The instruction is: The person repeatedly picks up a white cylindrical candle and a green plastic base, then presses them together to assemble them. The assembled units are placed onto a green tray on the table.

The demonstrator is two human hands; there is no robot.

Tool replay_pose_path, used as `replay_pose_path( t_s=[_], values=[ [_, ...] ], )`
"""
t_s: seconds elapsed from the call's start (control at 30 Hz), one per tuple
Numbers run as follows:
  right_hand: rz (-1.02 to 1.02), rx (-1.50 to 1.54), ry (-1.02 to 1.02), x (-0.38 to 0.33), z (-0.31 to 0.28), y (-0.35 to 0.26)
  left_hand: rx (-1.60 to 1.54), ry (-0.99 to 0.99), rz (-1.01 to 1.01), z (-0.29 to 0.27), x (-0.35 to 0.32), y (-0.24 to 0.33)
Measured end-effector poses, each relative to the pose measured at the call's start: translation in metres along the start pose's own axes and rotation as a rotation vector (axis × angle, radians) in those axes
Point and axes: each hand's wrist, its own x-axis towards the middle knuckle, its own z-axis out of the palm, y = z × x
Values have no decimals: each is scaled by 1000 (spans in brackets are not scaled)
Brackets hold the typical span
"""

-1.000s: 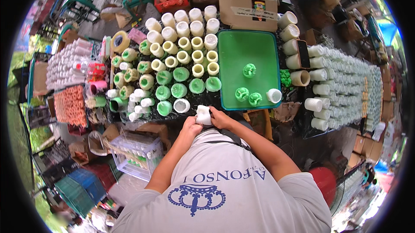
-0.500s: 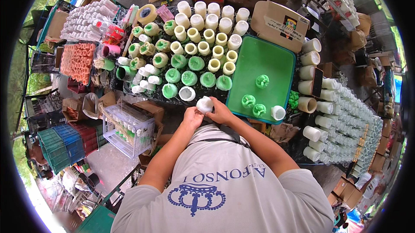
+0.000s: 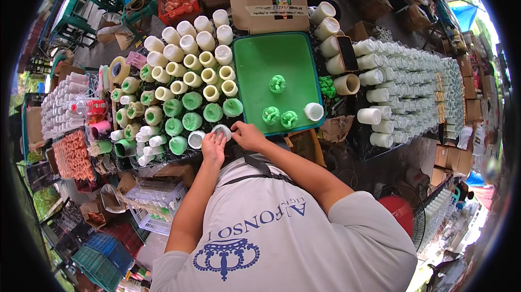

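At the table's near edge, my left hand (image 3: 214, 150) is turned palm up, its fingers around the lower side of a white round cup (image 3: 221, 130). My right hand (image 3: 248, 136) is closed, with its fingertips at the cup's right rim. Just left of the held cup stands another white cup (image 3: 196, 140), whose top opening faces up. Beyond these are several round cups filled with green (image 3: 192, 121). To the right lies a green tray (image 3: 275, 56) carrying small green knotted pieces (image 3: 277, 84) and a white cup (image 3: 313, 111).
Rows of cream cylinders (image 3: 192, 79) fill the table's left half. A cardboard box lid (image 3: 268, 7) stands behind the tray. At the right, a phone-like dark slab (image 3: 347, 53) leans on white cylinders, beside many clear glasses (image 3: 412, 86). A lilac crate (image 3: 157, 205) sits low at the left.
The view has turned to the right. Both hands have moved with the white cup toward the green-filled cups, and the left palm now faces up more.
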Motion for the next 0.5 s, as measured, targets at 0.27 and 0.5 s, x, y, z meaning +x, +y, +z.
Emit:
replay_pose_path(
  t_s=[0.27, 0.5],
  values=[
    [137, -798, 608, -80, -178, 85, 648, -78, 185, 16, 0, -2],
    [185, -673, 446, -65, -197, 127, 1774, -398, 1006, 20, -29, 47]
  ],
)
